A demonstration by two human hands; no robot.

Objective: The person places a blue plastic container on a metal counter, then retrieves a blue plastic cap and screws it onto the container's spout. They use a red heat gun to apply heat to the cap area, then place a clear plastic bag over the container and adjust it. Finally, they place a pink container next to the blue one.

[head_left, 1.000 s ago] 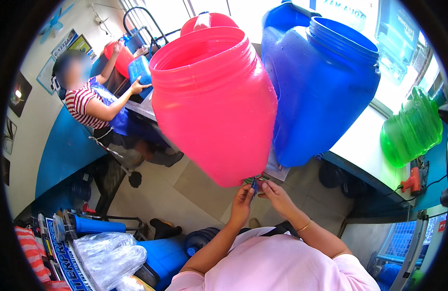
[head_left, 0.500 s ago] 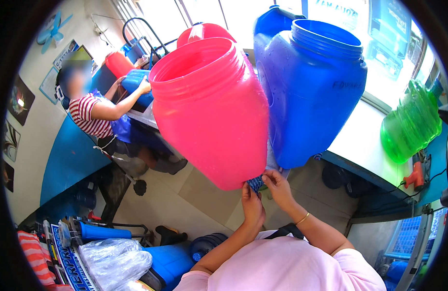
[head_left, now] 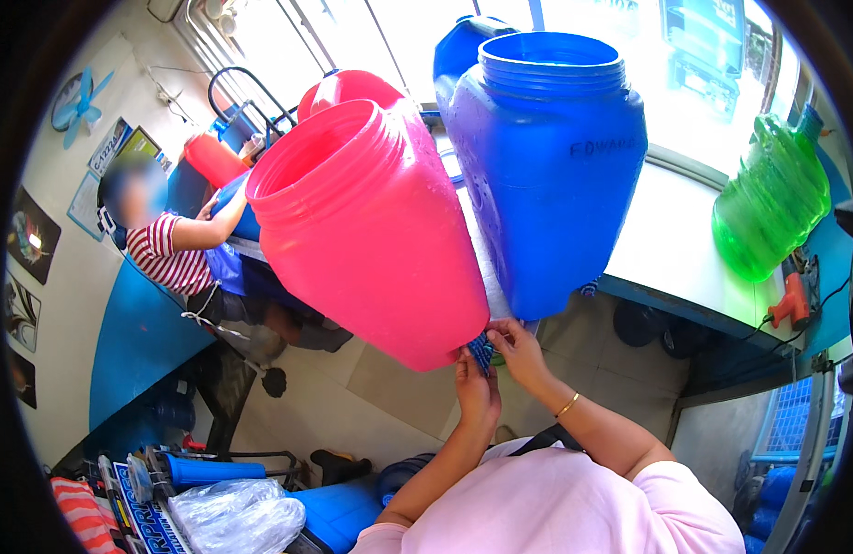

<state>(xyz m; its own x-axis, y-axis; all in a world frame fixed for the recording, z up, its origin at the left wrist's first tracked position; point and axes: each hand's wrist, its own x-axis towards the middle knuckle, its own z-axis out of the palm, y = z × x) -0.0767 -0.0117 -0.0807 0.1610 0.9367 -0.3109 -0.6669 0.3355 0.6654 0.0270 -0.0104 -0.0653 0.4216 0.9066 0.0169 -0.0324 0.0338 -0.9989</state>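
Observation:
A large pink plastic drum with an open threaded mouth stands on the counter in front of me. To its right is a big blue plastic drum, also uncapped. Just below the pink drum's near base hangs a blue patterned cloth. My left hand pinches the cloth's left side. From the right, my right hand holds its upper edge between thumb and fingers. Both hands are close together, near the pink drum's lower corner.
A person in a striped shirt handles a blue container at the left. On the right counter sit a green water bottle and a red heat-gun-like tool. Clear plastic bags and a blue bin lie low at left.
The drums and counter have shifted left in view as my head turned. More of the cloth shows between my hands, which still grip it. The other person has leaned toward the blue container.

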